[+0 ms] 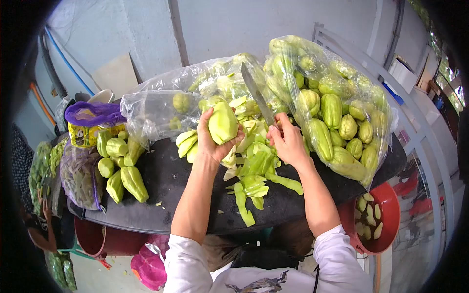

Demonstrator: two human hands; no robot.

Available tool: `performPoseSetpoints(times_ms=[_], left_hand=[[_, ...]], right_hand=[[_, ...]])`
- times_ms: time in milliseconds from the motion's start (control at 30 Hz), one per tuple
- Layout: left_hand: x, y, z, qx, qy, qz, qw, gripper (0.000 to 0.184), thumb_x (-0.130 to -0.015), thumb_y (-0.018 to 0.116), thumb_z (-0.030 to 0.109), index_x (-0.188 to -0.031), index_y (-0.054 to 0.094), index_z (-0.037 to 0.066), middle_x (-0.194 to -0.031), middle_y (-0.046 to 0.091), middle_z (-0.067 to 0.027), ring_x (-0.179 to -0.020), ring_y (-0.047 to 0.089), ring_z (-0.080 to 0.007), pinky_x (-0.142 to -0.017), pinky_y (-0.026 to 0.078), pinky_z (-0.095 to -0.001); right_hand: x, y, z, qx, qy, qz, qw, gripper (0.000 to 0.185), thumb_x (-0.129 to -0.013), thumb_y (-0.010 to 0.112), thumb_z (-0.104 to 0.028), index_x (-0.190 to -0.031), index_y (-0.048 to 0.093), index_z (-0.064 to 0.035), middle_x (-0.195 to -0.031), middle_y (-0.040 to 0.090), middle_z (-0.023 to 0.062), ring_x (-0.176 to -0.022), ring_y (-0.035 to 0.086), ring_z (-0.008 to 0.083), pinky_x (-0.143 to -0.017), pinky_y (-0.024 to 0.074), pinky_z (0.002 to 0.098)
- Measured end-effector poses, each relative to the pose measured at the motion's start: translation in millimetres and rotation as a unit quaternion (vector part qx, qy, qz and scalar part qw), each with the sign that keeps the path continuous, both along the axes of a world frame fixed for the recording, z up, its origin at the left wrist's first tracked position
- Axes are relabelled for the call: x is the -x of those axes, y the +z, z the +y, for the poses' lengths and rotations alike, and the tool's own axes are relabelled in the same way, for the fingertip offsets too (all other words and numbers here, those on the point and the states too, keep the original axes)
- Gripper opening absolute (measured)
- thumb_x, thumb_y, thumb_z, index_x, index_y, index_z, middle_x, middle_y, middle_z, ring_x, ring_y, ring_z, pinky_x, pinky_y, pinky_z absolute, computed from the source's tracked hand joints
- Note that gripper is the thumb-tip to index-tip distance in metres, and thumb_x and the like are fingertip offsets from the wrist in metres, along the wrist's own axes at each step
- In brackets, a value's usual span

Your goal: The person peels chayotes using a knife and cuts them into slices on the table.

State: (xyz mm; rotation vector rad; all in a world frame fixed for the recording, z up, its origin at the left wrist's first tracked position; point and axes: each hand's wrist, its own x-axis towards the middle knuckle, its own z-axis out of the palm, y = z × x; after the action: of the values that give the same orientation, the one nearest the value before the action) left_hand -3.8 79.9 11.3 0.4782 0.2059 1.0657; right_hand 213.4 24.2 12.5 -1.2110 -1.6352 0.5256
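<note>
A peeled, pale green chayote [223, 123] rests in my left hand [211, 139], the fingers wrapped around its lower side. My right hand [288, 141] grips a knife [256, 93] by the handle, its long blade pointing up and away to the left. The blade is apart from the chayote. Below and between my hands lies a heap of green peelings [259, 161] on the black table [195, 215]. A few peeled pieces [187, 144] sit just left of my left wrist.
A clear plastic bag of chayotes [337, 127] leans at the right; another plastic bag [161, 107] lies behind. Loose chayotes [132, 183] and a purple mesh bag [80, 171] are at the left. A red bucket [393, 215] with peeled pieces in liquid stands right, below the table.
</note>
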Motion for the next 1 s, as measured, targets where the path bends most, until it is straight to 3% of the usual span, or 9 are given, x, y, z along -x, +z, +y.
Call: performPoseSetpoints(times_ms=[100, 167, 233, 367, 400, 467, 667, 900, 1000], left_hand=[[-11, 7, -8, 0.085, 0.149, 0.049, 0.984, 0.063, -0.092, 0.056, 0.051, -0.127, 0.049, 0.000, -0.105, 0.058, -0.0159, -0.090, 0.056, -0.0304, -0.081, 0.052, -0.0450], [-8, -2, -4, 0.091, 0.148, 0.036, 0.984, 0.059, -0.095, 0.053, 0.049, -0.128, 0.049, 0.001, -0.110, 0.059, -0.0155, -0.096, 0.057, -0.0322, -0.084, 0.052, -0.0476], [-3, -7, -1, 0.095, 0.148, 0.023, 0.984, 0.055, -0.098, 0.051, 0.048, -0.129, 0.049, 0.002, -0.115, 0.060, -0.0150, -0.102, 0.059, -0.0340, -0.088, 0.052, -0.0502], [6, -4, -8, -0.011, 0.124, 0.056, 0.991, 0.046, -0.102, 0.047, 0.042, -0.133, 0.049, 0.008, -0.136, 0.055, -0.0152, -0.127, 0.053, -0.0335, -0.106, 0.042, -0.0592], [7, -1, -11, -0.031, 0.140, 0.067, 0.987, 0.048, -0.101, 0.049, 0.044, -0.133, 0.049, 0.008, -0.135, 0.055, -0.0144, -0.126, 0.054, -0.0335, -0.106, 0.043, -0.0582], [5, -2, -14, -0.051, 0.156, 0.076, 0.984, 0.050, -0.100, 0.052, 0.046, -0.133, 0.049, 0.008, -0.134, 0.056, -0.0136, -0.124, 0.055, -0.0334, -0.107, 0.043, -0.0572], [0, -10, -10, -0.033, 0.238, 0.059, 0.969, 0.055, -0.094, 0.062, 0.047, -0.131, 0.049, 0.009, -0.130, 0.059, -0.0110, -0.121, 0.058, -0.0303, -0.102, 0.050, -0.0538], [-10, -12, -16, -0.071, 0.252, 0.033, 0.965, 0.052, -0.092, 0.066, 0.042, -0.129, 0.049, 0.010, -0.128, 0.059, -0.0095, -0.119, 0.059, -0.0274, -0.105, 0.047, -0.0534], [-17, -10, -23, -0.077, 0.246, 0.019, 0.966, 0.051, -0.093, 0.065, 0.042, -0.130, 0.049, 0.010, -0.130, 0.059, -0.0083, -0.122, 0.057, -0.0261, -0.108, 0.043, -0.0530]], right_hand=[[7, -4, 0, 0.018, 0.026, 0.021, 0.999, 0.016, -0.097, 0.053, -0.010, -0.108, 0.047, -0.0005, -0.074, 0.067, 0.0153, -0.066, 0.068, 0.0265, -0.061, 0.0505, 0.0381], [13, -8, -1, 0.022, 0.049, 0.031, 0.998, 0.015, -0.098, 0.052, -0.011, -0.108, 0.046, -0.0005, -0.075, 0.067, 0.0149, -0.066, 0.067, 0.0253, -0.061, 0.0505, 0.0373], [20, -11, -3, -0.025, 0.080, -0.013, 0.996, 0.015, -0.099, 0.050, -0.010, -0.110, 0.047, 0.0002, -0.076, 0.063, 0.0079, -0.062, 0.059, 0.0125, -0.057, 0.0483, 0.0291], [32, -11, -9, -0.030, 0.096, 0.012, 0.995, 0.017, -0.101, 0.049, -0.017, -0.105, 0.046, -0.0010, -0.072, 0.060, 0.0060, -0.056, 0.055, 0.0110, -0.051, 0.0452, 0.0279], [32, -12, -9, -0.029, 0.097, 0.011, 0.995, 0.017, -0.101, 0.049, -0.017, -0.105, 0.046, -0.0010, -0.072, 0.060, 0.0060, -0.056, 0.055, 0.0110, -0.051, 0.0452, 0.0279], [31, -13, -8, 0.013, 0.077, 0.027, 0.997, 0.019, -0.100, 0.052, -0.019, -0.101, 0.046, -0.0010, -0.065, 0.060, 0.0123, -0.061, 0.064, 0.0246, -0.058, 0.0479, 0.0369], [36, -17, -6, -0.017, 0.079, 0.025, 0.996, 0.028, -0.102, 0.053, -0.026, -0.099, 0.049, 0.0012, -0.062, 0.056, 0.0106, -0.053, 0.057, 0.0198, -0.050, 0.0434, 0.0346], [43, -10, -13, -0.006, 0.061, 0.104, 0.993, 0.027, -0.101, 0.053, -0.023, -0.099, 0.049, 0.0032, -0.062, 0.055, 0.0147, -0.053, 0.057, 0.0246, -0.051, 0.0414, 0.0376], [45, -10, -12, -0.026, 0.053, 0.004, 0.998, 0.026, -0.101, 0.053, -0.021, -0.099, 0.049, 0.0040, -0.062, 0.055, 0.0169, -0.053, 0.057, 0.0288, -0.052, 0.0417, 0.0393]])
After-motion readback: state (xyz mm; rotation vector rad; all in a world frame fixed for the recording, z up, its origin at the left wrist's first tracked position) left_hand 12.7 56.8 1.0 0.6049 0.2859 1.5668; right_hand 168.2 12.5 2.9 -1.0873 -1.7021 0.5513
